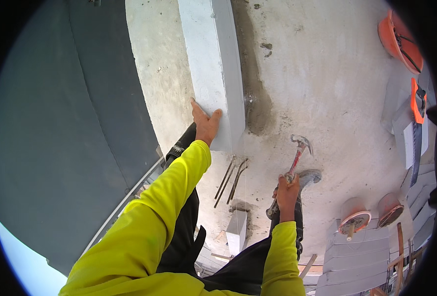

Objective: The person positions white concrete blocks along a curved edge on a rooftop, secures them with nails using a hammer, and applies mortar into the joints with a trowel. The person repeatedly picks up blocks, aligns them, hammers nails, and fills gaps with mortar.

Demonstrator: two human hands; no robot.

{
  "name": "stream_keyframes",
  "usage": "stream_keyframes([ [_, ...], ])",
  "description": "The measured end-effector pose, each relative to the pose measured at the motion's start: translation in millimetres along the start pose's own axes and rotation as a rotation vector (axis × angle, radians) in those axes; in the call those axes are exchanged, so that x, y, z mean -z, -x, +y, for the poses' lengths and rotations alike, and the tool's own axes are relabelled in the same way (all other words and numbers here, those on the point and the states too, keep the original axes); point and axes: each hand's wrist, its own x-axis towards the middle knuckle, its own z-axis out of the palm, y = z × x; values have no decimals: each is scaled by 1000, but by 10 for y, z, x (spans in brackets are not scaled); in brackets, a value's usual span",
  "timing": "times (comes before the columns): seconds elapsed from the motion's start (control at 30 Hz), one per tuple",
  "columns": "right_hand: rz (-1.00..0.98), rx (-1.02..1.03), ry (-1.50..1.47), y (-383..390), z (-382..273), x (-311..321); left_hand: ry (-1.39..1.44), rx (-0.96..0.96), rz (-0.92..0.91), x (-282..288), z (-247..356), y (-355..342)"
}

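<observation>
A long, pale grey block (pixel 211 59) lies on the concrete floor, running away from me, with a wet mortar strip along its right side. My left hand (pixel 206 122) rests on its near end, thumb and a finger spread apart; the other fingers are hard to make out. My right hand (pixel 288 193) grips a claw hammer (pixel 297 157) by its red, worn handle. The hammer's head points away from me, above the floor and beyond my boot (pixel 309 176). Several bent metal rods (pixel 231 181) lie between my hands, just past a small grey block (pixel 236 232).
A dark grey wall (pixel 55 113) rises on the left. At the far right are an orange bucket (pixel 400 44) and a handsaw (pixel 418 102) with an orange handle, by pale blocks. Two mortar-stained buckets (pixel 355 219) stand near right, beside stacked grey blocks (pixel 354 256). A thin string (pixel 245 182) crosses the middle.
</observation>
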Motion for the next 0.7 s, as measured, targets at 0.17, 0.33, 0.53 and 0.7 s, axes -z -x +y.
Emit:
stream_keyframes([
  [0.17, -165, -35, 18, 225, -70, -437, -62, 55, -5, -15, -33, 1],
  [0.33, -287, -44, 25, 116, -278, -1056, -103, 51, -11, 8, -74, 10],
  [0.53, -218, -2, 1, 95, -682, -1394, -161, -57, 60, -9, -138, 8],
  [0.7, -236, 153, 48, -303, -1345, -1662, -135, -61, 61, -15, -100, 9],
])
